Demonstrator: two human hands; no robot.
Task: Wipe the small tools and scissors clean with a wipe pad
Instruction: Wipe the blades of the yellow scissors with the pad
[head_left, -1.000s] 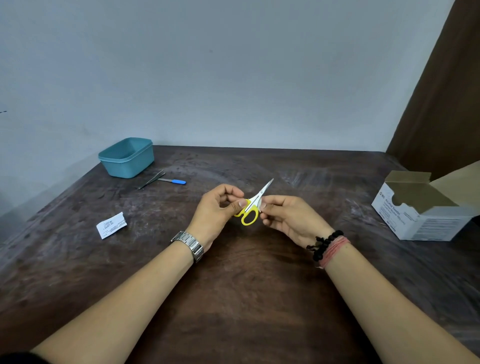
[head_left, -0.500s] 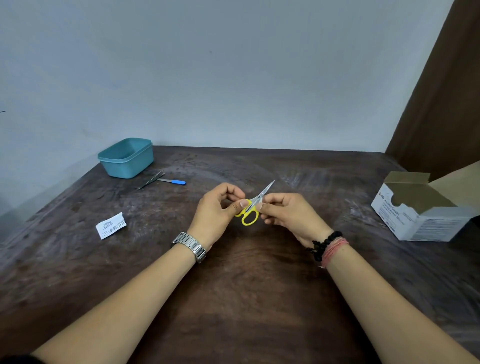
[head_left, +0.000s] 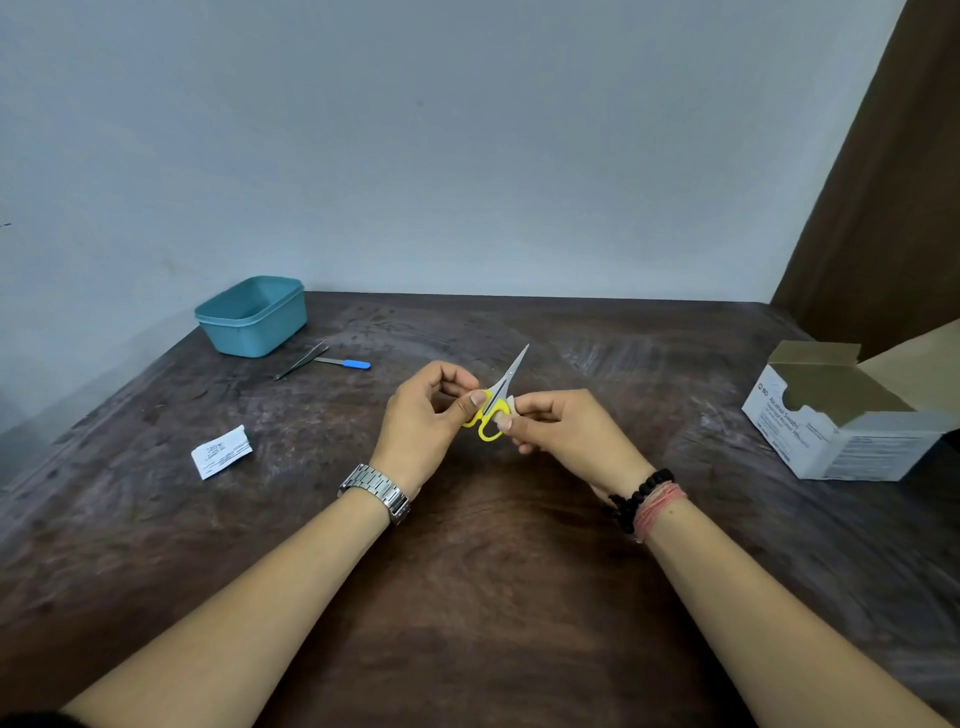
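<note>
Small scissors (head_left: 500, 396) with yellow handles and closed steel blades point up and to the right above the middle of the table. My left hand (head_left: 426, 421) pinches the yellow handle from the left, thumb on top. My right hand (head_left: 561, 436) pinches a small white wipe pad (head_left: 510, 404) against the base of the blades, next to the handles. Metal tweezers (head_left: 304, 359) and a blue-handled tool (head_left: 347, 362) lie on the table at the back left.
A teal plastic tub (head_left: 253, 317) stands at the back left by the wall. A torn white wipe packet (head_left: 221, 451) lies on the left. An open white swab box (head_left: 841, 415) sits at the right edge. The dark wooden table (head_left: 493, 597) meets a grey wall.
My right hand has slid the wipe pad down the blades toward the handles, leaving more bare blade showing. The scissors stay in my left hand, nearly in place.
</note>
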